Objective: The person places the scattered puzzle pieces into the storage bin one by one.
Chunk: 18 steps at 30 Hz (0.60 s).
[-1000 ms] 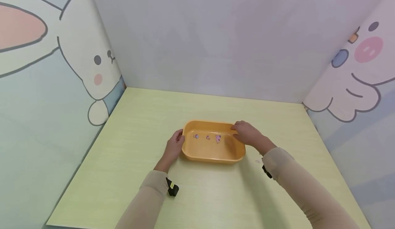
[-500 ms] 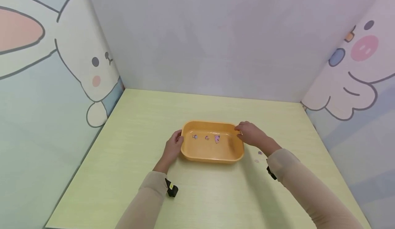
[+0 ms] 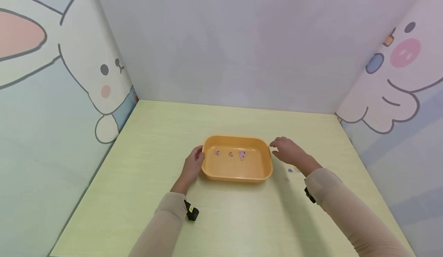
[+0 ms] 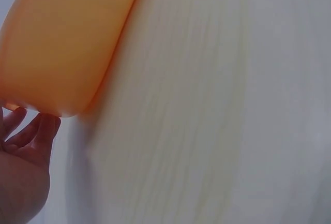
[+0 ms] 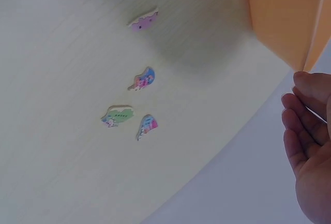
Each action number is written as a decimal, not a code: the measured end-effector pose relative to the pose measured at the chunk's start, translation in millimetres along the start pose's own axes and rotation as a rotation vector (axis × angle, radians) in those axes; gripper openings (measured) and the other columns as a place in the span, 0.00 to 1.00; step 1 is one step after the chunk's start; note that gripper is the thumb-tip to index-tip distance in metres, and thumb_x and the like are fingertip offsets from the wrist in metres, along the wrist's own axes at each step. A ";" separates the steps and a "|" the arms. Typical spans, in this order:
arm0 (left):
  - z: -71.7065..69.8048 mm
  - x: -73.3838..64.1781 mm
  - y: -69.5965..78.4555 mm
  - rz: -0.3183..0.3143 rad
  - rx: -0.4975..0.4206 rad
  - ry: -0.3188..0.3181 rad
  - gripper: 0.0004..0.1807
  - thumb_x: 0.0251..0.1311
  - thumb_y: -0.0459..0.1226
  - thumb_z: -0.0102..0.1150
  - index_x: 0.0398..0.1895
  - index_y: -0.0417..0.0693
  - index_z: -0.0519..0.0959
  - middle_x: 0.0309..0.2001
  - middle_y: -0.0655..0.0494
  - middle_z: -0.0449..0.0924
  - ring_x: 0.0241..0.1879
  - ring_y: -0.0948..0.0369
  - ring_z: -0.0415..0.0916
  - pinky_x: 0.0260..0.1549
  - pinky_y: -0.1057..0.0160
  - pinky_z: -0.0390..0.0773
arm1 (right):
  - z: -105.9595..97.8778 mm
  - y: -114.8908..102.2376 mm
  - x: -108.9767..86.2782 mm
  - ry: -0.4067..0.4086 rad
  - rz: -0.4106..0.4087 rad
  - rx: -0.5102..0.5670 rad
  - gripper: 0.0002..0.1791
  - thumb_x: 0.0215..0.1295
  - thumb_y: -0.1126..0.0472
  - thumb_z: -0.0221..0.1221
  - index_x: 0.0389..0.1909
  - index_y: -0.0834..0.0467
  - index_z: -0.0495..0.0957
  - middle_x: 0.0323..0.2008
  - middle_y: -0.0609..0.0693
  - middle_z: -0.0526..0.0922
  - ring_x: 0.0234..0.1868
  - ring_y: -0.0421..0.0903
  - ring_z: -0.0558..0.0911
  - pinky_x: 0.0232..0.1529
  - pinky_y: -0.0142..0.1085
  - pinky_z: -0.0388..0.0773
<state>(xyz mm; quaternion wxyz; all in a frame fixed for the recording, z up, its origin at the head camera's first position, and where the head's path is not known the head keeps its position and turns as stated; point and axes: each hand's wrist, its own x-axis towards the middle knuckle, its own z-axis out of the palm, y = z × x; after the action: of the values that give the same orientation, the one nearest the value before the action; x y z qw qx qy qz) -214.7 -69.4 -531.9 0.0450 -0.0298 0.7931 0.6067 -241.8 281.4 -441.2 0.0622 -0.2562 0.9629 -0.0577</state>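
Note:
An orange plastic basin (image 3: 237, 172) stands on the table, with three small printed cut-out pieces lying inside, the largest piece (image 3: 242, 155) pink. At its left end my left hand (image 3: 192, 164) touches the outer wall; in the left wrist view the fingertips (image 4: 49, 116) rest right at the basin's end. My right hand (image 3: 288, 151) is just beyond the right rim, fingers loosely bent and holding nothing visible. In the right wrist view its fingertips overlap the basin's corner (image 5: 289, 32). Several flat printed pieces with wavy edges lie near that hand, including a green piece (image 5: 119, 115) and a purple piece (image 5: 145, 21).
The pale yellow-green table (image 3: 166, 126) meets a grey back wall (image 3: 221, 49). Side panels with cartoon animals stand at left (image 3: 45, 134) and right (image 3: 415, 141). Black wrist cameras sit at both cuffs.
My right hand has drawn back to the right, from over the basin's inside to just outside its rim. More of the loose pieces beside it show. The left hand keeps its place on the basin.

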 end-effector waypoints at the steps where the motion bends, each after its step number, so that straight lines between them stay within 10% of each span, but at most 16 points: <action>1: 0.0 0.1 0.0 0.003 0.003 -0.002 0.23 0.73 0.41 0.44 0.68 0.44 0.66 0.65 0.46 0.70 0.63 0.52 0.68 0.60 0.53 0.70 | 0.3 1.7 -1.5 -0.006 0.010 0.000 0.15 0.62 0.68 0.63 0.48 0.69 0.80 0.43 0.60 0.80 0.47 0.60 0.77 0.50 0.51 0.76; 18: 0.4 0.8 -1.2 0.009 0.006 0.000 0.23 0.73 0.40 0.44 0.68 0.43 0.66 0.64 0.45 0.70 0.63 0.52 0.67 0.60 0.53 0.70 | 7.7 31.4 -30.1 -0.061 0.092 0.015 0.15 0.63 0.69 0.61 0.49 0.71 0.78 0.42 0.62 0.78 0.47 0.62 0.76 0.49 0.52 0.76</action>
<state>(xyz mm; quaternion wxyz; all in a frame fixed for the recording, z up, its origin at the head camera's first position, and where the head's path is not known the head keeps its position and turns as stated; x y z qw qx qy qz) -215.3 -69.4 -533.3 0.0423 -0.0259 0.7951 0.6044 -230.0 322.9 -450.5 0.0960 -0.2129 0.9708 -0.0542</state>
